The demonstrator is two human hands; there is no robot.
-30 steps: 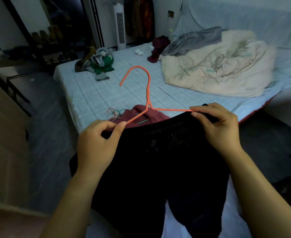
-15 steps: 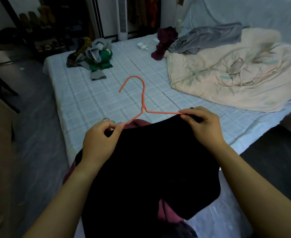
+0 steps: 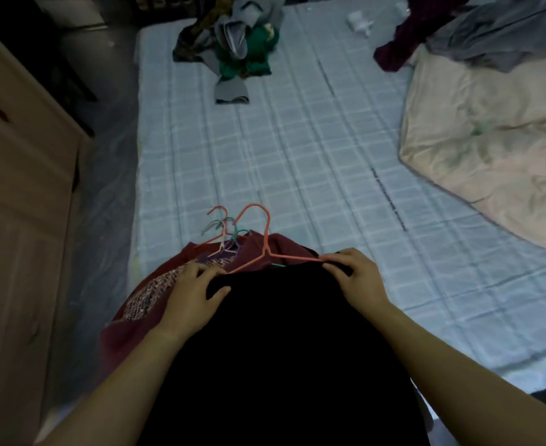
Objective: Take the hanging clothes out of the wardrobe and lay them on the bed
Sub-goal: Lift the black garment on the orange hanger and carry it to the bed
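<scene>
A black garment (image 3: 284, 342) on an orange hanger (image 3: 266, 243) lies at the near edge of the bed (image 3: 297, 162), on top of a maroon garment (image 3: 143, 304) with a patterned patch. My left hand (image 3: 194, 297) rests on the black garment's left shoulder, fingers spread and pressing down. My right hand (image 3: 355, 278) pinches the black cloth and the hanger's right arm. Several other hangers (image 3: 223, 230) poke out from the pile just beyond the orange hook.
A cream quilt (image 3: 490, 140) covers the bed's right side, with grey cloth (image 3: 503, 37) and a dark red item (image 3: 400, 49) behind it. A green and grey clothes heap (image 3: 239, 46) lies at the far end. A wooden cabinet (image 3: 23, 220) stands left, across a narrow floor strip.
Both hands have lowered the black garment and orange hanger onto the maroon pile on the bed. My view has tilted down and moved closer.
</scene>
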